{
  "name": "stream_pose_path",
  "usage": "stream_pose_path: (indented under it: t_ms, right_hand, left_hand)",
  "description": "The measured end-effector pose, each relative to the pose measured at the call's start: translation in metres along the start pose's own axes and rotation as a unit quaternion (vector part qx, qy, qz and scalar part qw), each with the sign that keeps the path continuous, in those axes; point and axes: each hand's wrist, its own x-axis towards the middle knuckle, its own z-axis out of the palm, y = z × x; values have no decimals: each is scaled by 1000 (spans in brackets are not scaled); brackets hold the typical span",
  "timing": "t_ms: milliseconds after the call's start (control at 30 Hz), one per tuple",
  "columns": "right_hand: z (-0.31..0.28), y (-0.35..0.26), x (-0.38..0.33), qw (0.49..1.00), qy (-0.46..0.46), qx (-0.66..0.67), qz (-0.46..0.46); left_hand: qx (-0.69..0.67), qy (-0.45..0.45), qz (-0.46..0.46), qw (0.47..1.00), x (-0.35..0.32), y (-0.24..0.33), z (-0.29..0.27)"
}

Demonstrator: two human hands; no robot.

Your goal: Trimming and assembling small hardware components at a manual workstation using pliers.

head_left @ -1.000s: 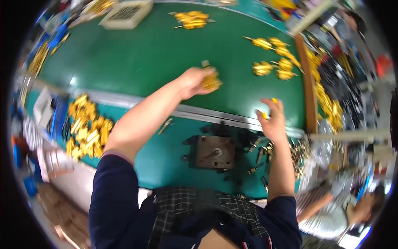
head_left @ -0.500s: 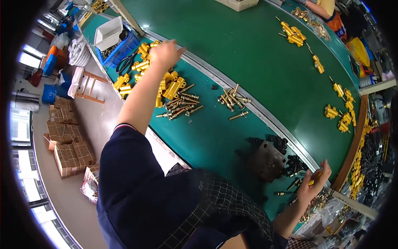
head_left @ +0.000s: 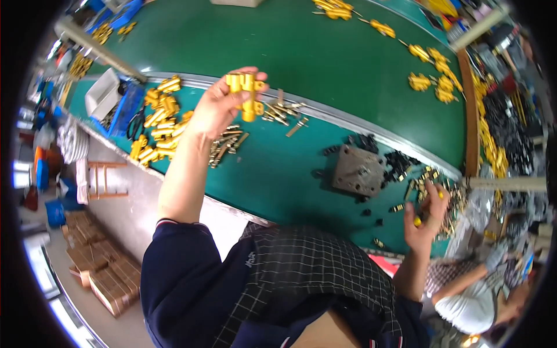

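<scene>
My left hand [head_left: 212, 113] is closed around a yellow metal cylinder body [head_left: 248, 98] with side lugs, raised above the green bench. To its left lies a pile of similar yellow cylinder bodies [head_left: 162, 124]. Metal plunger rods [head_left: 227, 148] lie below that hand, and a second group of rods [head_left: 281, 111] sits to its right. My right hand [head_left: 426, 217], fingers curled, is over small brass fittings at the bench's right end. A small yellow piece [head_left: 418, 221] shows in its grip; its kind is unclear. Left of this hand stands a dark metal block [head_left: 358, 171].
Small black parts [head_left: 400, 165] lie around the block. A blue bin [head_left: 129, 107] with a white tray [head_left: 103, 95] stands far left, black-handled scissors [head_left: 136, 123] beside it. A metal rail [head_left: 348, 124] divides the bench. Another person [head_left: 470, 296] is at lower right.
My left hand has come away from the yellow pile, moving right with a cylinder body in it. My right hand stays at the right end. The whole view has shifted with my head.
</scene>
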Motion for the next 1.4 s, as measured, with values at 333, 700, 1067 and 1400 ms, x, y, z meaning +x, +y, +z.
stream_pose_path:
  t_ms: [333,700,1067,1400]
  right_hand:
    - [-8,2,-31,999,-21,36,-32]
    - [-12,50,-51,967,-103,-173,154]
    - [3,78,-25,970,-122,-212,15]
    - [40,11,40,915,8,404,25]
  left_hand:
    - [366,-213,-63,904,-2,-67,151]
    - [789,-451,85,410,38,-77,232]
    - [806,-533,100,236,27,-114,262]
    - [391,-251,16,886,-4,-125,180]
